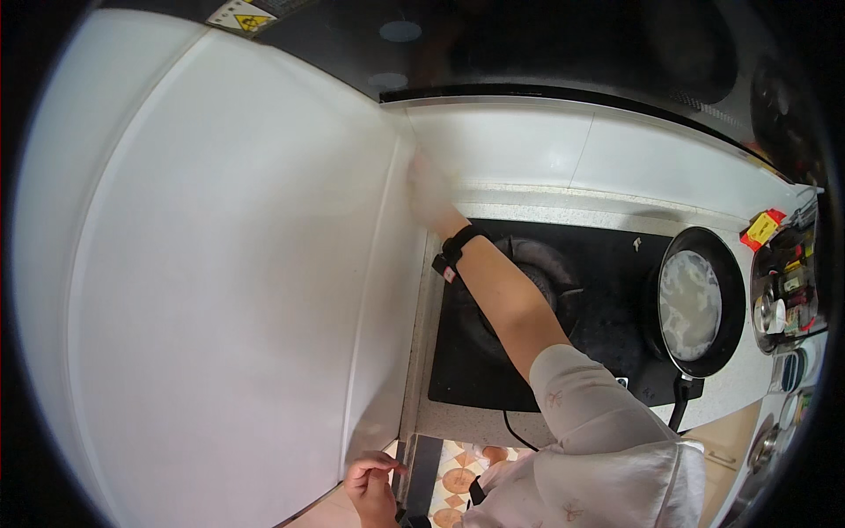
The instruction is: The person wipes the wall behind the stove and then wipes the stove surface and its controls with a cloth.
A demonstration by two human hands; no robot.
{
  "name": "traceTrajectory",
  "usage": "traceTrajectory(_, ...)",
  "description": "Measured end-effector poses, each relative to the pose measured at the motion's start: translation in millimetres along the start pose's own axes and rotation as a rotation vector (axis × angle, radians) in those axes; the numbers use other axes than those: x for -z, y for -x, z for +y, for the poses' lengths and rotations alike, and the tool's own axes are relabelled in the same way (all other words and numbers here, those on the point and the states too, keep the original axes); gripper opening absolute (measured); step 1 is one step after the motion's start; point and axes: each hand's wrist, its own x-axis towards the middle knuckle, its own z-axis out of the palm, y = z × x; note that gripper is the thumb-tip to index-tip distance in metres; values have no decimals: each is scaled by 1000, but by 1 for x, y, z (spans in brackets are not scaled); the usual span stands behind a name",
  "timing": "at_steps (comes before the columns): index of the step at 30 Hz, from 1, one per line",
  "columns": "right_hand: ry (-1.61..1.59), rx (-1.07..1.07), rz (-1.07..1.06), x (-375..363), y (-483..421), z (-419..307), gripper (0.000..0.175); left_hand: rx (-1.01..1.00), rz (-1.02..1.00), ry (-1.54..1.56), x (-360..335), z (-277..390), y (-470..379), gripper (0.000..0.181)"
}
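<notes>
My right hand (429, 188), blurred, reaches across the left side of the black gas stove (607, 297) to the corner where the white wall panels (277, 231) meet. Whether it holds anything cannot be made out. A black band with a small device sits on that wrist. Low in the view, beside the left panel's lower edge, my left hand (373, 478) has its fingers curled, with nothing plainly seen in it. A black frying pan (733, 317) holding cloudy, whitish liquid (690, 303) stands on the right side of the stove, its handle towards me.
A dark range hood (528, 46) overhangs the back. Right of the pan, a red and yellow packet (762, 230) lies near a tray of bottles and jars (785, 297). A black cable (518, 432) hangs at the counter's front edge.
</notes>
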Motion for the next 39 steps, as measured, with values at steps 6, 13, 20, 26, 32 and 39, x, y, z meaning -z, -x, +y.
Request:
traceTrajectory(6,378,383,-121,-45,6,-44,52,-77,-78,-7,0,6,-1,9)
traceTrajectory(13,462,563,-277,-64,54,-33,59,-195,-8,122,0,7,14,8)
traceTrajectory(20,623,633,-423,-75,174,10,63,-216,-35,95,0,10,26,7)
traceTrajectory(26,586,640,-481,-79,302,27,49,-269,-66,67,-2,23,37,6)
traceTrajectory(32,432,314,-684,-59,357,25,56,-327,-101,108,5,36,42,6)
traceTrajectory(39,-358,-454,-582,-21,356,-63,53,-338,-193,-263,23,0,22,19)
